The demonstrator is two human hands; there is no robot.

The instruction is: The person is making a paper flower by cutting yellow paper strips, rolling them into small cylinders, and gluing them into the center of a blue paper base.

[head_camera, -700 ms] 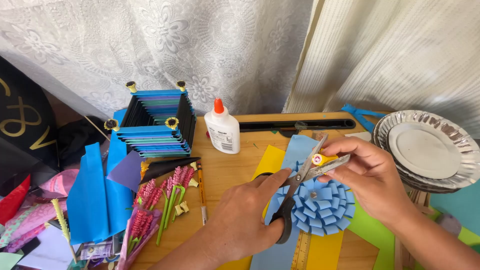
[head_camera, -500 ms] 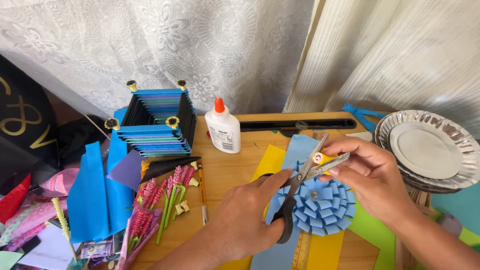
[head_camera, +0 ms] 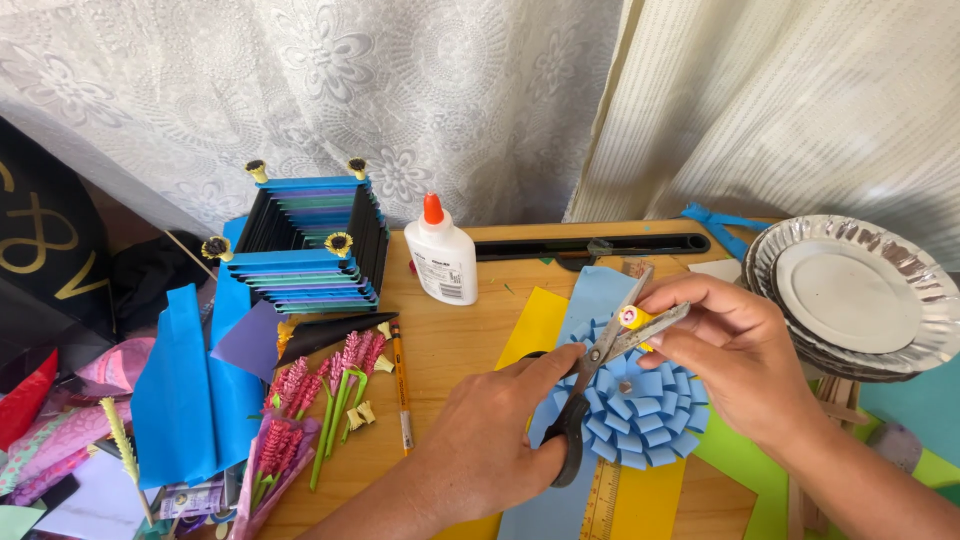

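Left hand (head_camera: 500, 430) grips black-handled scissors (head_camera: 590, 400), blades parted around a small yellow paper roll (head_camera: 634, 318). Right hand (head_camera: 735, 355) pinches that roll; blue paper flower (head_camera: 640, 420) lies just beneath both hands.

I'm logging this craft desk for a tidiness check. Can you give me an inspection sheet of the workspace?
Surface: wooden table, mostly covered with coloured paper sheets.
Job's things: scissors with blades at a small yellow roll; blue paper flower lying beneath.
Clutter: glue bottle, blue-and-black paper basket, pink paper flower stems, pencil, ruler, stack of foil plates.
Hands: left hand grips the scissor handles; right hand pinches the yellow roll.
Cables: nothing seen.
Surroundings: lace curtain and cream curtain behind the table.
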